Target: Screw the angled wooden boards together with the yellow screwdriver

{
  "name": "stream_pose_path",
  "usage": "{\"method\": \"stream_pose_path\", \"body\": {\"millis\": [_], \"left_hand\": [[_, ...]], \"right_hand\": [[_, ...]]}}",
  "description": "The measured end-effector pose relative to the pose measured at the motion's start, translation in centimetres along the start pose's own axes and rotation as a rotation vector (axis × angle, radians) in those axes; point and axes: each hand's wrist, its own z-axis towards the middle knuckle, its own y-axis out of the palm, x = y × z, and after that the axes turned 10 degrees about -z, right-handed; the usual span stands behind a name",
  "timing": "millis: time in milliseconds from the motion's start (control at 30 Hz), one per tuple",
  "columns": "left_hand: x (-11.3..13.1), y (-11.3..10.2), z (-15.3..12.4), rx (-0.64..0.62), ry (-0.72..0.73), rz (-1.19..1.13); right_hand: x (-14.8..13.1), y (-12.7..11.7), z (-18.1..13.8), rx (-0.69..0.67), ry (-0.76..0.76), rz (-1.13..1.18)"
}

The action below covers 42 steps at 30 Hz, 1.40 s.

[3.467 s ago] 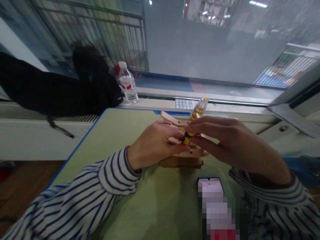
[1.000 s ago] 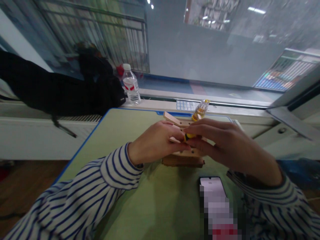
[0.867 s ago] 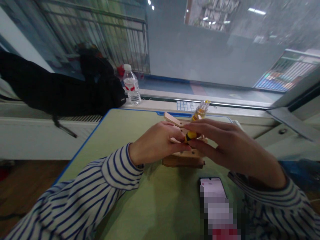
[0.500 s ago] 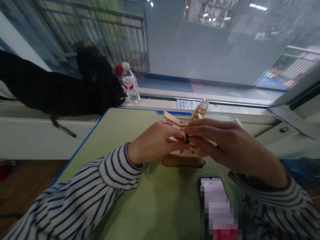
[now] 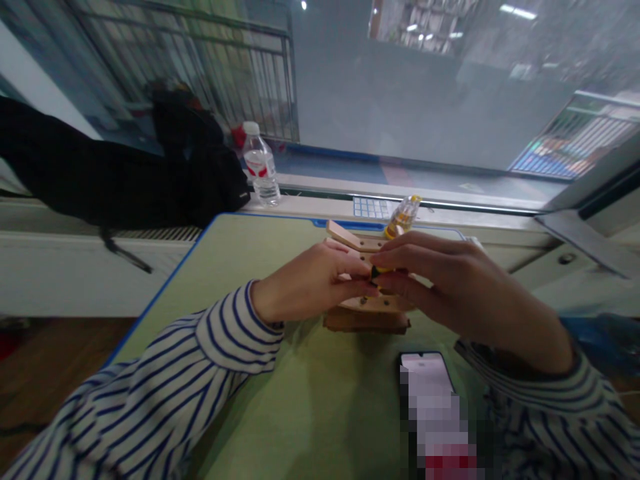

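Between the fingertips of my right hand (image 5: 445, 280) is a small yellow-and-black tool (image 5: 376, 272), which looks like a short screwdriver; its far part is hidden. My left hand (image 5: 315, 283) is closed, its thumb and index finger pinched close to the black end of the tool. What exactly they grip is hidden. Both hands are over a light wooden assembly (image 5: 345, 235) of slats with dark bolts or holes. Its middle is covered by my fingers. Beneath its near side lies a darker brown block or box (image 5: 367, 321).
The pale green table (image 5: 280, 413) has a blue edge. A phone (image 5: 425, 373) lies near its front. A small yellow-capped bottle (image 5: 404, 215) stands behind the assembly. On the sill are a water bottle (image 5: 261, 167) and a black bag or garment (image 5: 125, 180), before a large window.
The yellow-and-black tool has turned or shifted slightly in the fingers of my right hand. My left hand stays almost in place.
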Motion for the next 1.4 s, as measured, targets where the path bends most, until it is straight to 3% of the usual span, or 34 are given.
{"method": "stream_pose_path", "body": {"millis": [267, 600, 1400], "left_hand": [[0.34, 0.09, -0.09, 0.068, -0.044, 0.054], [0.1, 0.22, -0.23, 0.067, -0.055, 0.081], [0.04, 0.07, -0.12, -0.029, -0.03, 0.059]], "right_hand": [[-0.03, -0.04, 0.11, 0.006, -0.002, 0.017], [0.0, -0.25, -0.19, 0.005, -0.026, -0.024], [0.17, -0.17, 0.04, -0.018, 0.002, -0.004]]}}
